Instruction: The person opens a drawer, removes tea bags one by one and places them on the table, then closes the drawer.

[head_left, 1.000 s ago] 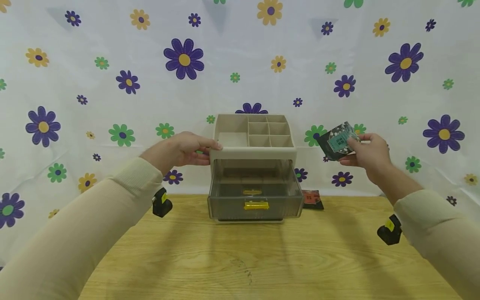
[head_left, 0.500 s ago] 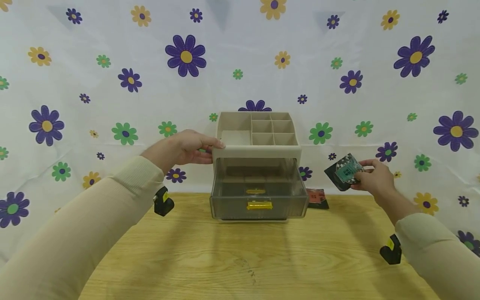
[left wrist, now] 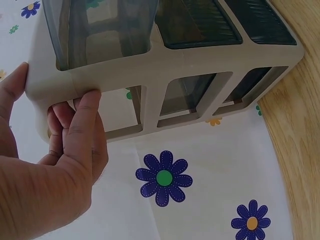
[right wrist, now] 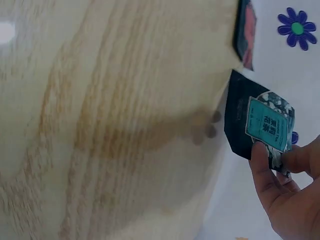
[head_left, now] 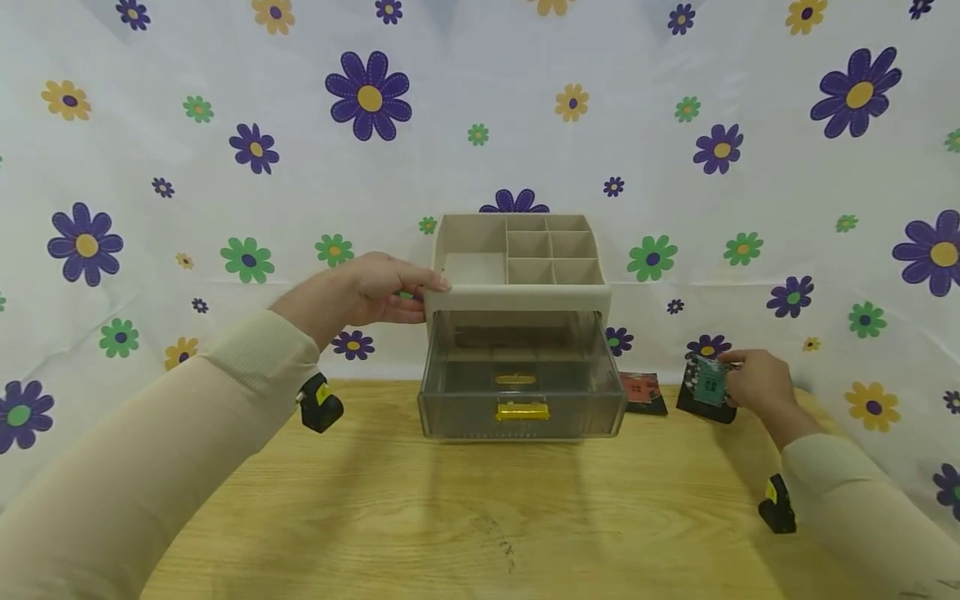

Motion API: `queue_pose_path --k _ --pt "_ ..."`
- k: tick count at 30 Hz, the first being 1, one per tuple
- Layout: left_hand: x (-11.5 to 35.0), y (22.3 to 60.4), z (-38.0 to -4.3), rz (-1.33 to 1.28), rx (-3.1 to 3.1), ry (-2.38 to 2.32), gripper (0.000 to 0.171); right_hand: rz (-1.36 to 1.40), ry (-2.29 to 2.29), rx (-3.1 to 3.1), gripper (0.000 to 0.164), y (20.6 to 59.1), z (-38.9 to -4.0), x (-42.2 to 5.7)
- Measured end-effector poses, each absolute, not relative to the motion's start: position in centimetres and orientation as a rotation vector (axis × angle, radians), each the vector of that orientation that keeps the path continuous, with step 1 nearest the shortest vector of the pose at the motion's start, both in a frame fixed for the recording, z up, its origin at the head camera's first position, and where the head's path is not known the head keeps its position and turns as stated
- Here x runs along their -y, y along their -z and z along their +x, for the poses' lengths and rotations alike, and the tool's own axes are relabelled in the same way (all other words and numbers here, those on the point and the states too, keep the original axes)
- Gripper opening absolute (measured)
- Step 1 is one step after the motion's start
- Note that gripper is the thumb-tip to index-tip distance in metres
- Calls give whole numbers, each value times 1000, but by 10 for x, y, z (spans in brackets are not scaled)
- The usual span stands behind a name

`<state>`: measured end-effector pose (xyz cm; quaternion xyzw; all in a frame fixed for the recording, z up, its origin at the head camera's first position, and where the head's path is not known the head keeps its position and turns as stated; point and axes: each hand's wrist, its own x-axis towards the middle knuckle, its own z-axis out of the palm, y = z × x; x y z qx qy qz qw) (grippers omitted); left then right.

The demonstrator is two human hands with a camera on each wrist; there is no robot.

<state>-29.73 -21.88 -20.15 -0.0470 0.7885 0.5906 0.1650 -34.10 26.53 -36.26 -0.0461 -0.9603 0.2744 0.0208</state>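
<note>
A beige drawer organizer (head_left: 517, 297) stands at the back of the table, its upper smoky drawer (head_left: 480, 414) pulled out by a gold handle's length and more. My left hand (head_left: 375, 289) grips its upper left side; in the left wrist view the fingers of that hand (left wrist: 75, 135) hook into a side opening, thumb over the top edge. Right of the organizer, my right hand (head_left: 761, 385) pinches a black tea sachet (head_left: 707, 388) with a teal label, low near the table's back edge. The right wrist view shows thumb and fingers on one corner of the sachet (right wrist: 260, 122).
A second black sachet with a red label (head_left: 642, 392) lies between the organizer and my right hand. A white flowered cloth (head_left: 517, 125) hangs right behind the wooden table (head_left: 420, 517). Divided compartments (head_left: 552, 250) top the organizer.
My right hand has lowered the teal-labelled sachet from mid-air down toward the back of the table, shifting slightly right. My left hand keeps its grip on the organizer.
</note>
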Motion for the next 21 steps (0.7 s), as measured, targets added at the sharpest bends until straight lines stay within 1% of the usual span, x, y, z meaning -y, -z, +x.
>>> queue_pose_path --k 3,6,13,21 --pt "220 201 -296 -118 -2248 -1684 61 -96 -758 2997 51 370 -344 -268" --pt "221 200 -295 -105 -2241 -1683 60 -8 -634 3007 48 377 -347 -270" --pt "222 198 -292 -104 -2235 -1684 59 156 -240 3061 18 391 -352 -271" --pt "221 200 -296 -103 -2228 -1695 57 399 81 2906 19 400 -350 -264"
